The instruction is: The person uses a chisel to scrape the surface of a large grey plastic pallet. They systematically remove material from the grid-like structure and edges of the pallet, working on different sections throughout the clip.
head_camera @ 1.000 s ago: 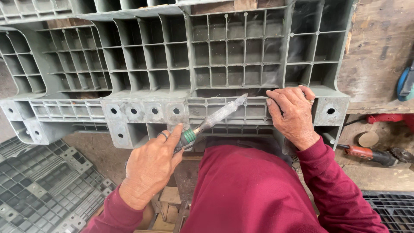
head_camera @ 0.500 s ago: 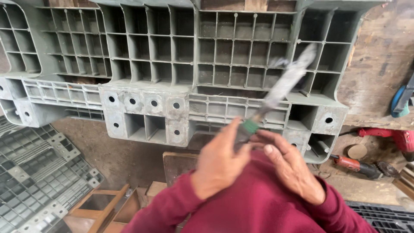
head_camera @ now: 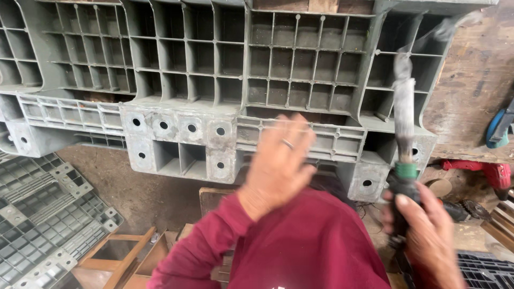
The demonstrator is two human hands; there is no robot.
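Note:
A large grey plastic pallet (head_camera: 182, 128) stands on edge in front of me, its ribbed underside facing me. My right hand (head_camera: 428, 235) grips the dark handle of a tool with a green collar (head_camera: 405, 160). Its long grey tip points upward against the pallet's right end, and thin smoke rises from it. My left hand (head_camera: 278, 166), blurred and wearing a ring, is raised with fingers spread in front of the pallet's lower edge and holds nothing. Red sleeves cover both arms.
Another grey pallet (head_camera: 43, 214) lies flat on the floor at lower left, with wooden frames (head_camera: 123, 251) beside it. A red power tool (head_camera: 487, 171) and a blue-green tool (head_camera: 500, 128) sit at the right by a wooden board (head_camera: 471, 80). A black grid (head_camera: 482, 267) shows at lower right.
The tool has passed from my left hand to my right hand and swung over to the pallet's right end. My left hand has let go and now hovers with fingers spread.

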